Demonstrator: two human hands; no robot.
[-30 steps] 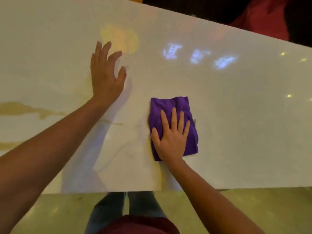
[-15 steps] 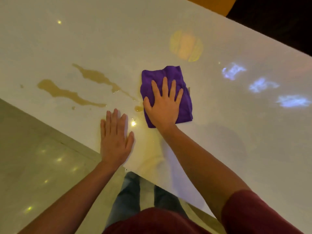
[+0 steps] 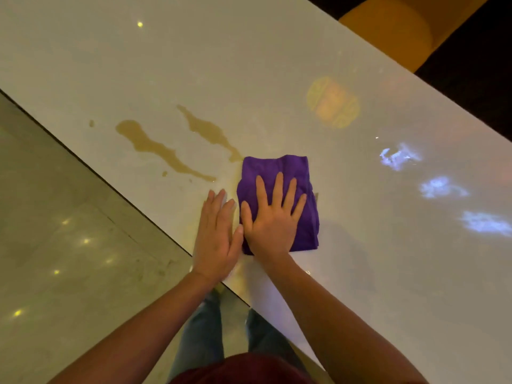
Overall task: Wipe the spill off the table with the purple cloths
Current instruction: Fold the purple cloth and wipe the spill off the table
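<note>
The right hand (image 3: pixel 273 220) lies flat, fingers straight and spread, pressing down on the folded purple microfibre cloth (image 3: pixel 279 200), which sits on the glossy white counter (image 3: pixel 249 65) not far in from its near edge. The left hand (image 3: pixel 217 231) is also flat, fingers straight and together, palm down on the bare counter just beside the cloth, its thumb touching the right thumb; it holds nothing.

Most of the work looks unfinished. Two long brown streaks of spilled liquid (image 3: pixel 155 148) run from the cloth's far left corner out toward the counter's left edge, with a few small drops (image 3: pixel 91 123) near them. The nearer end of the farther streak (image 3: pixel 210 131) reaches the cloth's corner; the other stops just short of the left fingertips. A faint wet sheen shows around the left hand, which suggests thin residue there too. Only one cloth is in view. The remaining job, by my judgement, is to push the cloth leftward through both streaks and the drops.
</note>
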